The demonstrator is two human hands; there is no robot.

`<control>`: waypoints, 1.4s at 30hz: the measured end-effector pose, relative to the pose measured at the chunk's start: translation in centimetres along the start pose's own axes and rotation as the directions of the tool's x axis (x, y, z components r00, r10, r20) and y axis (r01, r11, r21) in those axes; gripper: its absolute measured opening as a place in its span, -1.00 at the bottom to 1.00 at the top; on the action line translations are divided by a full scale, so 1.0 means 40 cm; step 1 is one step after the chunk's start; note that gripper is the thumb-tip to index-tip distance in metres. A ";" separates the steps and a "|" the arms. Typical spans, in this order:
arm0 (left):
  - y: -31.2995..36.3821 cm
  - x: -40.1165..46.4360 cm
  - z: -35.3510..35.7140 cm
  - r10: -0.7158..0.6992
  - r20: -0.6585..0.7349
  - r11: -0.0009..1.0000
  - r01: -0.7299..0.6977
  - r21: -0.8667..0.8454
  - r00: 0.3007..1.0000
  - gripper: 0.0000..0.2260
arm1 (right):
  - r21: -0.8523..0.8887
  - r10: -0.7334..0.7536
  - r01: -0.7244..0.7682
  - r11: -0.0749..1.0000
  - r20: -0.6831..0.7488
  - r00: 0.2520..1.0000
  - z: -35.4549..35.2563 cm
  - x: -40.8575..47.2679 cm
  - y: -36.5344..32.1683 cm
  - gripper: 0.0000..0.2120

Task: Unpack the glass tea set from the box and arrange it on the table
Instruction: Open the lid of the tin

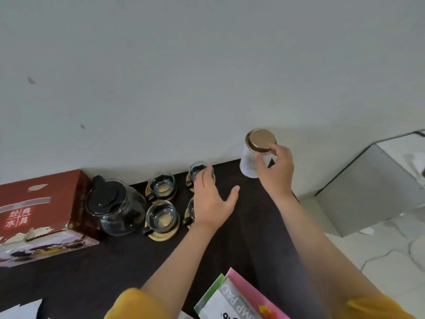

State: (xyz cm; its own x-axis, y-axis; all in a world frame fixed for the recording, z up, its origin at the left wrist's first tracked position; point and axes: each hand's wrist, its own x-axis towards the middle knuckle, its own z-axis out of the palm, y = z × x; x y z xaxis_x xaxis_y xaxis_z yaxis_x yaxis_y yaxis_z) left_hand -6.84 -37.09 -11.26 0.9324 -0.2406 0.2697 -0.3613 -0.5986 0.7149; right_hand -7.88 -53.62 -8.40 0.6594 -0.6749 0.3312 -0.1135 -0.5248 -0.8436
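A: We see the right hand [274,171] as a grip curled round the frosted glass jar with a gold lid [257,153], held above the dark desk [241,226].

B: The left hand [212,203], fingers straight, hovers over the clear glass cups on round wooden coasters [162,217], beside the glass teapot with a black lid [115,206] and red cardboard box [39,212].

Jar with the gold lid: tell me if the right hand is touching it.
Touching. The head view shows the right hand gripping the jar, its fingers curled round the glass just under the gold lid.

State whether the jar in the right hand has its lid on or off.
On: the gold lid caps the jar gripped by the right hand.
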 end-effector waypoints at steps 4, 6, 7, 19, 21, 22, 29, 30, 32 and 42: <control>0.047 0.108 0.113 -0.037 0.198 0.999 0.035 0.011 0.979 -0.10 | -0.145 0.007 0.004 0.989 0.075 0.997 0.010 0.106 0.024 -0.59; 0.058 0.155 0.162 -0.075 0.251 0.996 0.084 -0.024 0.965 -0.05 | -0.180 0.025 0.002 0.984 0.147 0.989 0.015 0.139 0.034 -0.50; 0.062 0.175 0.185 -0.097 0.268 0.993 0.112 -0.043 0.959 -0.04 | -0.194 0.032 0.005 0.981 0.184 0.982 0.017 0.150 0.037 -0.45; 0.067 0.266 0.302 -0.125 0.243 0.966 0.173 -0.190 0.962 -0.31 | -0.214 0.063 -0.016 0.977 0.215 0.975 0.036 0.184 0.060 -0.39; 0.067 0.267 0.290 -0.127 0.253 0.965 0.178 -0.192 0.959 -0.28 | -0.152 0.049 -0.024 0.988 0.165 0.985 0.028 0.178 0.051 -0.43; 0.064 0.268 0.280 -0.130 0.261 0.964 0.183 -0.192 0.957 -0.28 | -0.119 0.036 -0.021 0.993 0.126 0.991 0.022 0.168 0.045 -0.44; 0.005 0.263 0.187 -0.104 0.265 0.980 0.144 -0.136 0.959 -0.25 | -0.070 -0.008 0.005 0.998 -0.051 0.999 -0.023 -0.044 0.097 -0.41; -0.002 0.262 0.178 -0.105 0.270 0.982 0.142 -0.123 0.957 -0.25 | -0.096 0.012 -0.016 0.995 -0.037 0.999 -0.020 -0.079 0.118 -0.40; -0.012 0.262 0.161 -0.112 0.279 0.985 0.143 -0.094 0.954 -0.27 | -0.138 0.107 -0.102 0.985 0.027 0.994 -0.007 -0.140 0.152 -0.36; -0.019 0.259 0.152 -0.106 0.291 0.989 0.132 -0.072 0.951 -0.24 | -0.336 0.213 -0.140 0.931 0.193 0.958 0.082 -0.231 0.203 -0.24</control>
State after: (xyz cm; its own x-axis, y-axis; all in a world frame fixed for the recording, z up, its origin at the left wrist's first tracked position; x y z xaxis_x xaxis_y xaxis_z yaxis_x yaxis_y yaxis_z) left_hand 3.02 -43.76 -12.94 0.9217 -0.3880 -0.0069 -0.2335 -0.5688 0.7886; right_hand -12.46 -49.95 -19.68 0.7508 -0.6581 0.0555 -0.4477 -0.5690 -0.6898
